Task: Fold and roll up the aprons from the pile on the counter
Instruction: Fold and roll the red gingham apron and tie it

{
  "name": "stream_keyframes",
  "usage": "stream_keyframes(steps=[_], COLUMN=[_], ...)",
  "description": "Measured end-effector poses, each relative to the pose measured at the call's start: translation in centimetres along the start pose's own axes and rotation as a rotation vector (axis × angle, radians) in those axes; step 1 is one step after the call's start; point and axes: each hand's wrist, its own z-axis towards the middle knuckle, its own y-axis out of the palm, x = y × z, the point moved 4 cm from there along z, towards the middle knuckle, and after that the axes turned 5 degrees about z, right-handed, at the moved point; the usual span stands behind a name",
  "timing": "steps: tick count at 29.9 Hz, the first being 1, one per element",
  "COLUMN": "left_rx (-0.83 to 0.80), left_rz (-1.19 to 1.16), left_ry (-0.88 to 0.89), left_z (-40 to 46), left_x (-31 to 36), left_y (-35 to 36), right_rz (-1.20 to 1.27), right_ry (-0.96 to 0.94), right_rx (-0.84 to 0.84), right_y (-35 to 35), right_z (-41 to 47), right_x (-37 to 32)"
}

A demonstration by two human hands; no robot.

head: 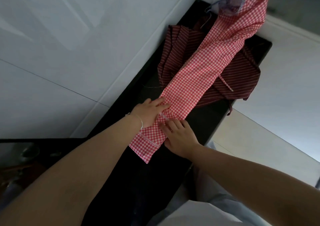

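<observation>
Two hands: left (149,112), right (180,135). One checked apron (199,77), one striped apron (239,77), one bracelet (140,122).

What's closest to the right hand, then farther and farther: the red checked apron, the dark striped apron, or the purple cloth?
1. Red checked apron: under the right hand.
2. Dark striped apron: farther along the counter.
3. Purple cloth: far corner.

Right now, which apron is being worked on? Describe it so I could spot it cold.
Find the black counter along the white wall. On it a long folded strip runs from both hands up over a dark pile: the red-and-white checked apron. The maroon striped apron beneath has thin stripes, not checks.
</observation>
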Motion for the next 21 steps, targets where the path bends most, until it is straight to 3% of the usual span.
stream_keyframes(steps=[6, 11, 15, 18, 21], left_rx=[0.049, 0.118, 0.164, 0.107, 0.096], left_rz=[0.105, 0.243, 0.339, 0.305, 0.185], left_ry=[0.014, 0.133, 0.234, 0.223, 0.195], left_z=[0.2, -0.4, -0.6, -0.5, -1.1], left_x=[0.0, 0.0, 0.7, 0.9, 1.2], left_y=[0.2, 0.4, 2.4, 3.5, 3.1], right_rz=[-0.003, 0.005, 0.19, 0.562, 1.049], right_ry=[0.115, 0.027, -0.002, 0.21, 0.682], right_rx=[0.06, 0.028, 0.031, 0.029, 0.018], right_y=[0.0, 0.1, -0.5, -1.8, -2.8], right_z=[0.8, -2.0, -4.7, -5.7, -6.1], right_x=[-0.5, 2.0, 5.3, 6.6, 6.9])
